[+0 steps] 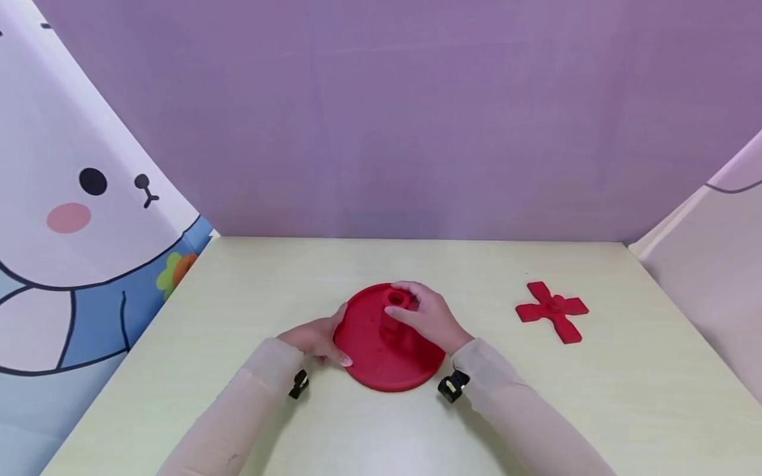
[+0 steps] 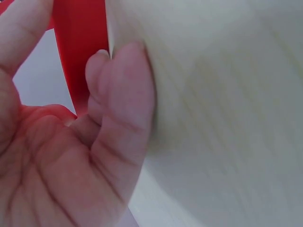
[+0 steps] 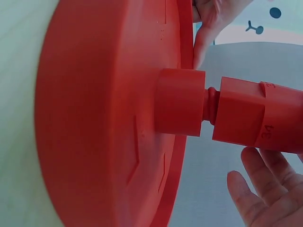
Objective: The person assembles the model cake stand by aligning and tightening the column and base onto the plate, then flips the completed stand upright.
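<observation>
A red round base with a raised rim point(image 1: 363, 347) lies on the table in front of me. From its middle rises a short round socket point(image 3: 180, 101). A red post with a hexagonal part marked 34 point(image 3: 241, 111) stands over that socket, and its narrow neck shows between the two. My right hand point(image 1: 439, 322) grips the post's upper end, thumb on the near side and fingers behind. On the base's left edge, my left hand point(image 1: 314, 337) holds the rim between spread thumb and fingers; in the left wrist view its fingers point(image 2: 125, 90) lie along the outer wall.
A flat red cross-shaped piece with four blades and a small round hub point(image 1: 555, 304) lies to the right on the pale table point(image 1: 196, 370). A purple backdrop point(image 1: 381, 119) stands behind the table's far edge. Printed cloth point(image 1: 113, 244) hangs at the left.
</observation>
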